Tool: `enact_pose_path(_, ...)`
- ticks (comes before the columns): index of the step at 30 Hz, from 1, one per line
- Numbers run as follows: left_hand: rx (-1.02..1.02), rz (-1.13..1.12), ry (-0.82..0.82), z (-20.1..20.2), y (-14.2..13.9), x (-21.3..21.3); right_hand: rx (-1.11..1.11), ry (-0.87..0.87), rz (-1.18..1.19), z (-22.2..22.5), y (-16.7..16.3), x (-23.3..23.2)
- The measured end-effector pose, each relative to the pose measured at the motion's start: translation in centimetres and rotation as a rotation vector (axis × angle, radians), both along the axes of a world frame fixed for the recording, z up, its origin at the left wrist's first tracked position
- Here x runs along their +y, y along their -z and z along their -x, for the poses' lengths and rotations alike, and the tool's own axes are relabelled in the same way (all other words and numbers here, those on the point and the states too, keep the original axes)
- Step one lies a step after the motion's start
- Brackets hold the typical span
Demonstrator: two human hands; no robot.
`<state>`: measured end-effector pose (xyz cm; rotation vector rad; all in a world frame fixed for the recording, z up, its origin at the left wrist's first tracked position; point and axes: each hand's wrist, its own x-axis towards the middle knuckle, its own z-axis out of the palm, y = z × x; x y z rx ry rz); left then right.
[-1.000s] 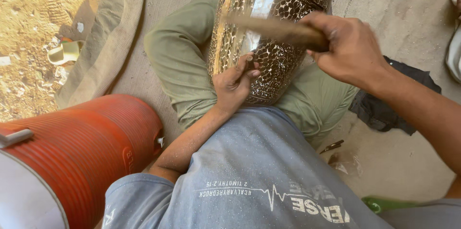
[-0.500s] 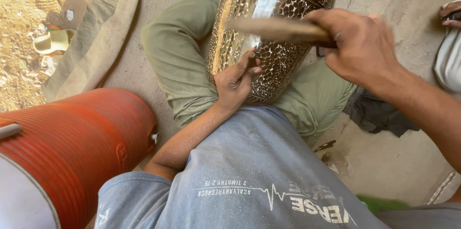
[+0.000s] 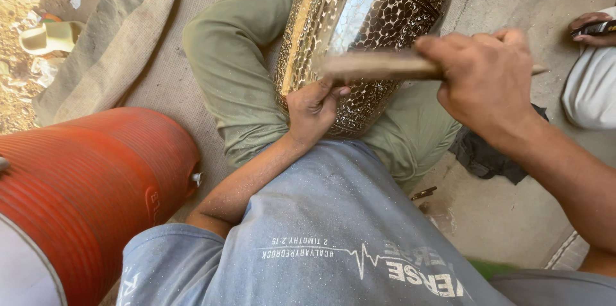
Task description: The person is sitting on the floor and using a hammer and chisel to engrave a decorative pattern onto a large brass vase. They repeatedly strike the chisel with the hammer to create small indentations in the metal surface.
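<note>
A shiny brass vessel with fine engraved patterns lies between my legs in green trousers. My left hand rests against its lower side, fingers pinched on a small tool that is mostly hidden. My right hand grips a wooden mallet handle. The handle is blurred and lies level just above my left hand's fingertips, in front of the vessel.
A large orange ribbed barrel lies at my left. A burlap mat covers the ground, with a pale slipper beyond it. A dark cloth and a small metal piece lie at my right. Another person's hand is at the right edge.
My right hand has brought the wooden handle down, closer to my left hand's fingers. The left hand and vessel have stayed put.
</note>
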<state>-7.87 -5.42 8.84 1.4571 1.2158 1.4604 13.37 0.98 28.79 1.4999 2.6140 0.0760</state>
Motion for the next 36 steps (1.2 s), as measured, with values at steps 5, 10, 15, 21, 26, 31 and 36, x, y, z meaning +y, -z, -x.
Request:
enact_pose_path(5,0.039,-0.009,0.049,0.3,0.2,0.3,0.152,0.1,0.109,0.6,0.3,-0.2)
enact_pose_path(10,0.045,-0.017,0.057,0.5,-0.4,0.4,0.373,0.185,0.215,0.8,0.3,-0.5)
enact_pose_path(15,0.033,0.007,0.08,0.8,-1.2,0.5,0.526,0.191,0.244,0.7,1.1,-0.6)
enact_pose_path(21,0.051,0.039,0.084,0.9,-1.3,0.6,0.319,0.187,0.214,0.0,2.8,-0.8)
enact_pose_path(26,0.005,-0.022,0.089,0.6,-0.7,0.5,0.291,0.15,0.16,-0.5,3.7,-1.2)
enact_pose_path(31,0.002,0.005,0.111,0.1,0.6,0.1,0.27,0.189,0.165,-0.5,3.9,-2.0)
enact_pose_path(36,0.082,-0.016,0.11,-0.5,2.2,-0.2,0.402,0.187,0.134,-1.6,4.7,-3.3)
